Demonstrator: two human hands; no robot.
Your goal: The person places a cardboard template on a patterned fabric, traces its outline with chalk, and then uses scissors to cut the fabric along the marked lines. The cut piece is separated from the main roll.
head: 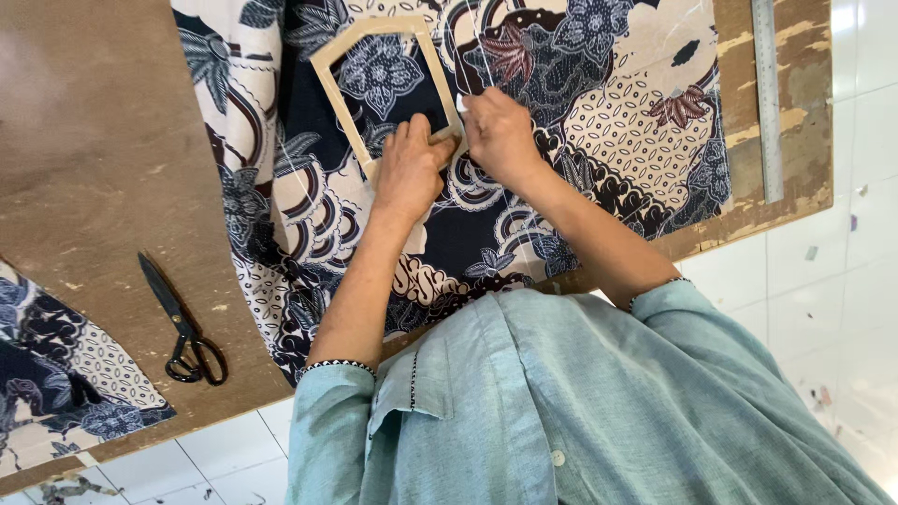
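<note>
A dark blue and cream flower-patterned cloth lies spread on a brown wooden board. On the cloth rests a tan cardboard template, a hollow five-sided frame. My left hand presses down on the template's lower corner, fingers curled over its edge. My right hand is just right of it, pinching a small white piece of chalk against the template's right side. Both sleeves are pale green.
Black scissors lie shut on the board at the lower left. A second piece of the same patterned cloth sits at the left edge. A long metal ruler lies along the board's right side. White floor tiles surround the board.
</note>
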